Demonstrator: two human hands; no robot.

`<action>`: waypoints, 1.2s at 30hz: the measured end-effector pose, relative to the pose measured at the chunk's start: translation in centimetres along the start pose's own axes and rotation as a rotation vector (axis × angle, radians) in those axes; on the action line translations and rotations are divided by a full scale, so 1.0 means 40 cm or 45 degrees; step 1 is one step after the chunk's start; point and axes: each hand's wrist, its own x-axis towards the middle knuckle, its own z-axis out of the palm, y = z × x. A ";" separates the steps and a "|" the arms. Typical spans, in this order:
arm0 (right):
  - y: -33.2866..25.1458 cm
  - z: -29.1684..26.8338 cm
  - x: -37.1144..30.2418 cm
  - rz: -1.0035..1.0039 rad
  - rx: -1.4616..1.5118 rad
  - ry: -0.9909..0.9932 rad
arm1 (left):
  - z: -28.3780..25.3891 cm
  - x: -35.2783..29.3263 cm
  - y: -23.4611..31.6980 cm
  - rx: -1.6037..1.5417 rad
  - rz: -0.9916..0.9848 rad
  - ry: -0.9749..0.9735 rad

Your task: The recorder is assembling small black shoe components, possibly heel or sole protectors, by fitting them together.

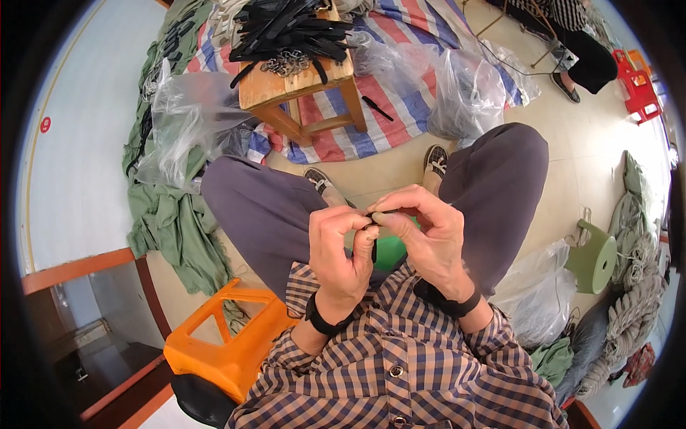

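Observation:
My left hand (334,247) and my right hand (433,239) meet in front of my lap, thumbs and fingertips pinched together on a narrow black strip (374,249). One end of the strip hangs down beside my left fingers; the rest is mostly covered by the fingertips. Beyond my knees stands a wooden stool (261,96) with a heap of similar black strips (286,32) on its top. A small pile of silvery metal rings or links (287,63) lies at the heap's near edge.
A striped sheet (400,129) covers the floor under the wooden stool, with a loose black strip (377,109) on it. Clear plastic bags (468,93) lie about. An orange plastic stool (214,343) is at my left, a green stool (593,257) at right. Another person's leg (589,68) shows at far right.

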 end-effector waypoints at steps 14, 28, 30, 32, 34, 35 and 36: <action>-0.066 -0.041 0.035 0.571 0.737 -0.257 | -0.043 0.004 0.024 -0.328 0.305 -0.085; -0.187 0.032 0.067 0.394 0.518 -0.462 | -0.100 0.024 0.031 -0.295 0.506 0.240; -0.208 0.031 0.073 0.381 0.401 -0.519 | -0.101 0.029 0.035 -0.319 0.454 0.232; -0.216 0.029 0.070 0.323 0.256 -0.577 | -0.103 0.036 0.046 -0.284 0.457 0.253; -0.225 0.026 0.069 0.222 0.080 -0.527 | -0.101 0.044 0.054 -0.245 0.453 0.269; -0.226 0.024 0.069 0.132 -0.092 -0.479 | -0.100 0.049 0.056 -0.204 0.444 0.231; -0.225 0.020 0.071 0.128 -0.088 -0.475 | -0.097 0.053 0.057 -0.163 0.433 0.191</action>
